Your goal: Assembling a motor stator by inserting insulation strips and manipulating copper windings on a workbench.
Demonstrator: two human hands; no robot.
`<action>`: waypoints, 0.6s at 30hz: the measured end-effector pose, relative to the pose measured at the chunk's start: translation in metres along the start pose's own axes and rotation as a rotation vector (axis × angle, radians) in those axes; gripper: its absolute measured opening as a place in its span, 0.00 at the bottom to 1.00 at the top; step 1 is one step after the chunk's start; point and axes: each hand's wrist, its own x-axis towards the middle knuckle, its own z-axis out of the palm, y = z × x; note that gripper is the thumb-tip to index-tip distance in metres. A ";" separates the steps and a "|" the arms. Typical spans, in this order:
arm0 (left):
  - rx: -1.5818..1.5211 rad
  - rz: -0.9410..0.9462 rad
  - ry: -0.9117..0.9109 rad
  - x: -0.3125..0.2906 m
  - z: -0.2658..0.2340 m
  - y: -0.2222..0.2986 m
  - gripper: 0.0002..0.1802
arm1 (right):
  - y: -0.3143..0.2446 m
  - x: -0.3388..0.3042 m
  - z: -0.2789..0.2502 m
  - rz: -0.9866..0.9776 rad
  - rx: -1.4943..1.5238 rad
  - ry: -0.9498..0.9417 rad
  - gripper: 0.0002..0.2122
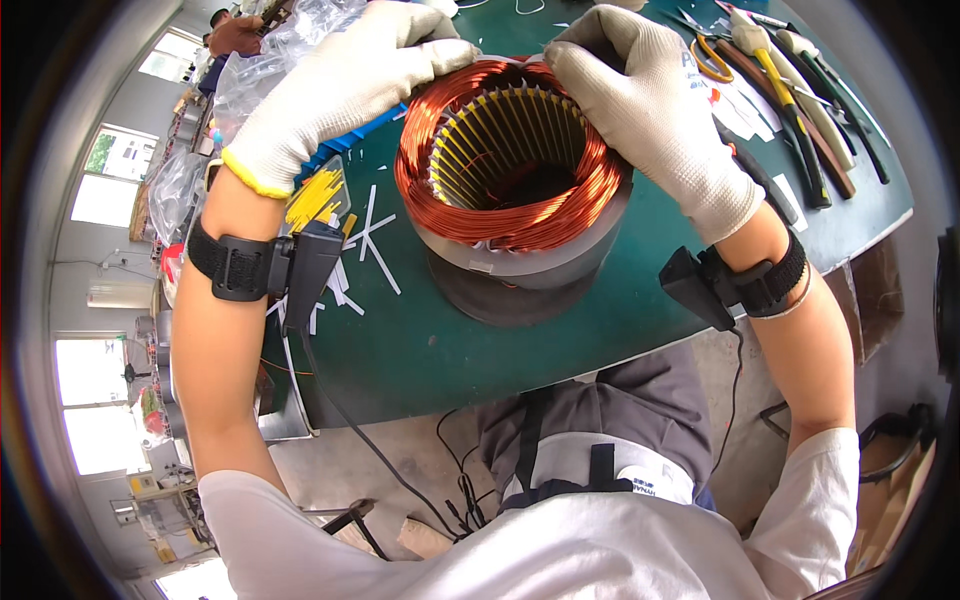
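Note:
A motor stator (595,262) stands upright on the green table, a ring of copper winding (425,215) bulging over its top. Yellow and dark strips line its slots. At the far side of the ring, a thin white cord (508,60) runs between my gloved hands. My left hand (375,80), in a white glove with a yellow cuff, is closed with thumb and fingers together at the cord's left end. My right hand (645,110), also gloved, pinches near its right end, by the copper. The fingertips are partly hidden, so the exact grip is unclear.
Yellow strips (318,197) in a clear tray and loose white strips (372,240) lie left of the stator. Crumpled clear plastic (260,85) is at the far left. A yellow-handled hammer (785,95), scissors (712,62) and other tools lie at right. The table's near edge curves before me.

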 end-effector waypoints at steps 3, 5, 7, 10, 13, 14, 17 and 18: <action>0.025 0.062 0.107 -0.006 0.009 -0.009 0.21 | 0.004 -0.002 -0.001 -0.107 -0.140 0.033 0.09; -0.038 -0.011 0.203 -0.015 0.015 -0.012 0.18 | 0.003 -0.002 -0.003 -0.177 -0.235 0.058 0.09; -0.029 -0.030 0.215 -0.015 0.015 -0.013 0.19 | -0.002 -0.002 -0.006 -0.148 -0.264 -0.080 0.10; -0.030 -0.075 0.148 -0.013 0.015 -0.009 0.19 | -0.011 0.000 -0.017 -0.111 -0.361 -0.154 0.10; -0.094 -0.091 0.193 -0.013 0.021 -0.013 0.19 | -0.008 -0.001 -0.020 -0.165 -0.458 -0.110 0.10; -0.151 -0.033 0.222 -0.015 0.025 -0.019 0.20 | -0.007 -0.001 -0.018 -0.207 -0.482 -0.070 0.10; -0.184 -0.009 0.221 -0.020 0.028 -0.022 0.20 | -0.013 -0.013 -0.012 -0.122 -0.437 -0.043 0.10; -0.200 -0.012 0.237 -0.022 0.030 -0.022 0.20 | -0.011 -0.017 -0.007 -0.195 -0.403 0.038 0.09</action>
